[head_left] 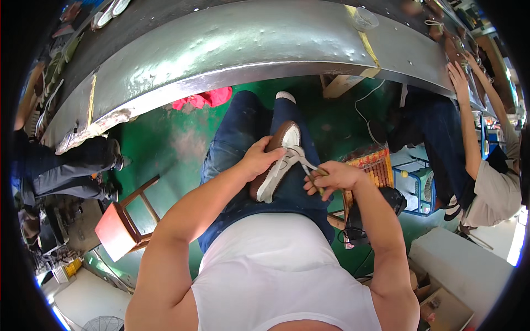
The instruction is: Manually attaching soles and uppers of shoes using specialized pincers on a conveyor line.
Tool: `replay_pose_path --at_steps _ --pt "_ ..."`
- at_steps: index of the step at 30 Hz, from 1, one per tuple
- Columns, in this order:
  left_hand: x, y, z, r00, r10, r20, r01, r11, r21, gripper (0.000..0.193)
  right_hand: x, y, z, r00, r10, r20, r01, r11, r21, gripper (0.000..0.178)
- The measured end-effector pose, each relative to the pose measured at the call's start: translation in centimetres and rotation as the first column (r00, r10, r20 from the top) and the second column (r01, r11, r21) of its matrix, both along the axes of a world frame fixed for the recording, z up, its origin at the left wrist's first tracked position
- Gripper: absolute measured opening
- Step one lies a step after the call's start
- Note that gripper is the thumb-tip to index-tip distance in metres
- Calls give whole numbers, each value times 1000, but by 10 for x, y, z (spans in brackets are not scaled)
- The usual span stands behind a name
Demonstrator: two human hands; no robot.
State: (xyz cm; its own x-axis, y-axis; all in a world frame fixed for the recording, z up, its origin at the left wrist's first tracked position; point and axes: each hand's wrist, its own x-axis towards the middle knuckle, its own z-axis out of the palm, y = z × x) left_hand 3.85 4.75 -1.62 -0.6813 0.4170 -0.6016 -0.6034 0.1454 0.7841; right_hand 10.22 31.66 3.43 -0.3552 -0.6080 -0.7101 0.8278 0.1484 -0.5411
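A brown shoe [291,135] with a pale whitish strip along its exposed face lies lengthwise on my lap, over my jeans. My left hand [261,159] is closed around the shoe's left side, its thumb pressing on the pale part. In my right hand [340,176] are pliers [308,172] with yellowish handles, gripped just right of the shoe. The jaws reach toward pale, loose material [295,154] at the shoe's middle; whether they bite on it I cannot tell.
A metal-topped bench [221,52] runs across ahead, with a clear plastic cup [365,19] on it. A red-topped stool [117,229] stands at left, a beaded seat cover [378,168] at right. Co-workers sit on both sides; one's hand [458,83] rests by the bench. Red cloth [204,98] lies below.
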Motion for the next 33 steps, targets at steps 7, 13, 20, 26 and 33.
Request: replay_pose_path --at_steps 7,13,20,26,33 --pt "4 9 13 990 -62 -127 26 963 -270 57 -16 -31 56 859 310 -408 -26 821 570 29" --pt "-7 2 2 986 -159 -50 142 959 -245 59 -26 -51 13 679 395 -619 140 758 637 39" --pt "-25 -9 8 949 -144 282 126 989 83 54 9 -38 38 654 542 -528 -123 765 633 29" --pt "-25 -6 14 945 -160 285 129 984 123 56 25 -68 29 381 710 -592 -36 651 758 33" --pt "-13 -6 2 974 -195 112 201 979 -41 58 51 -58 26 323 689 -649 96 658 746 32"
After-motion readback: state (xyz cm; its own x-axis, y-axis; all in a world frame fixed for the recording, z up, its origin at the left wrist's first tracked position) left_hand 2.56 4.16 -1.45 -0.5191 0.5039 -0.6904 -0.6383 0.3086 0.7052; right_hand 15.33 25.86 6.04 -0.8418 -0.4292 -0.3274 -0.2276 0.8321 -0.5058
